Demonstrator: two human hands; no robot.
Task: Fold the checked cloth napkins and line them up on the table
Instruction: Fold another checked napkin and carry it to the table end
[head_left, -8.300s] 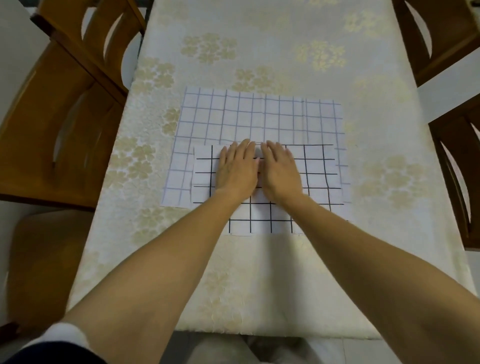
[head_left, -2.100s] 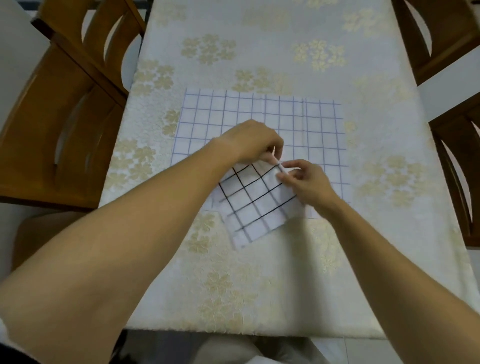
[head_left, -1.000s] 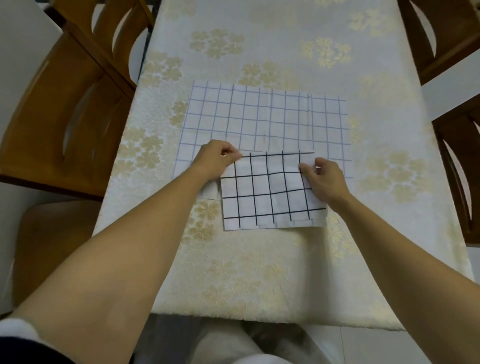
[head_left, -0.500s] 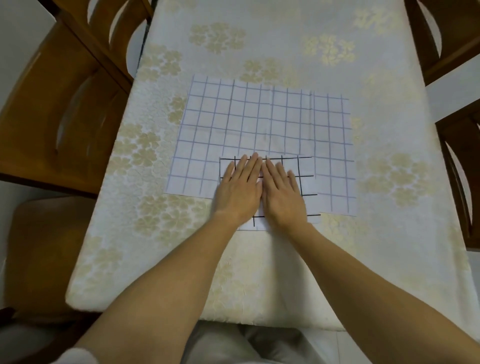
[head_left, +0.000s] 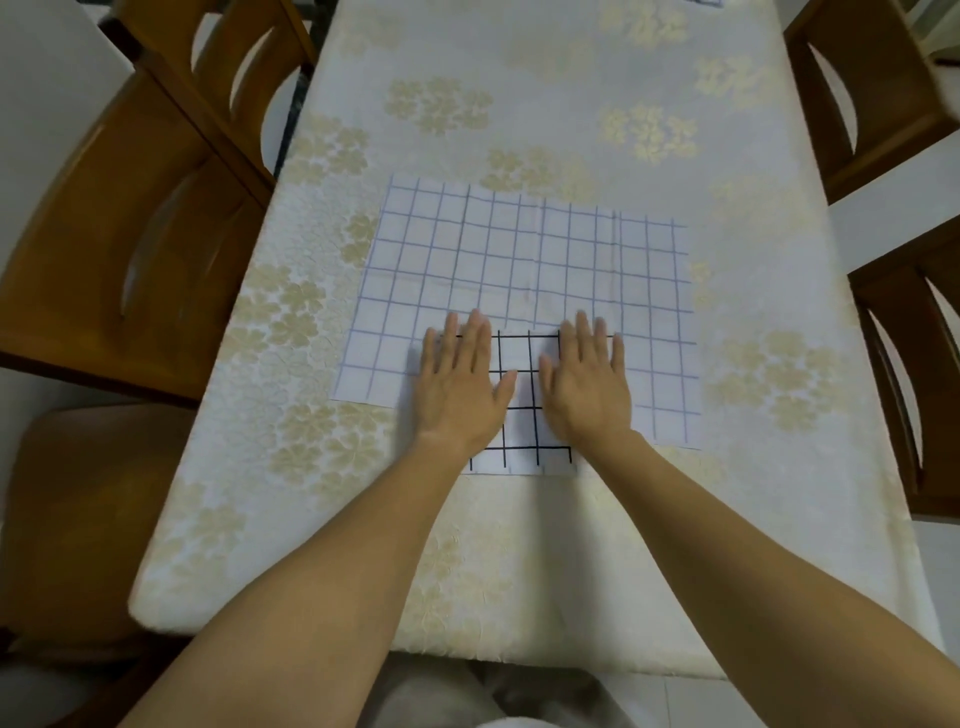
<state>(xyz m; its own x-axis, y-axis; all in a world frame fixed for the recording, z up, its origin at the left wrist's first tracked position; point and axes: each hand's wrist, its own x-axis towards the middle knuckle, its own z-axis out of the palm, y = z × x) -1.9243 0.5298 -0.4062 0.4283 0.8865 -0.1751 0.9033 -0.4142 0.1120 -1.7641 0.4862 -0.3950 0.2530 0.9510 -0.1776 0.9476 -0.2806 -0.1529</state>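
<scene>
I see the left hand (head_left: 457, 387) and right hand (head_left: 587, 387) lying palm-down, side by side with a gap between them, on the small folded black-checked napkin (head_left: 521, 431) just below mid-frame. The fingers (head_left: 478, 338) are straight and close together, pressing flat and gripping nothing. That napkin overlaps the lower edge of a larger blue-checked napkin (head_left: 519, 260), which is spread at centre on the floral tabletop (head_left: 519, 78). Wooden chairs (head_left: 156, 234) stand at both side edges.

Fingers straight, the left grip (head_left: 458, 388) and right grip (head_left: 586, 387) press flat on the folded black-checked napkin (head_left: 519, 428) at six o'clock on the bench (head_left: 519, 571); it overlaps the blue-checked napkin (head_left: 519, 260) spread toward twelve o'clock.
</scene>
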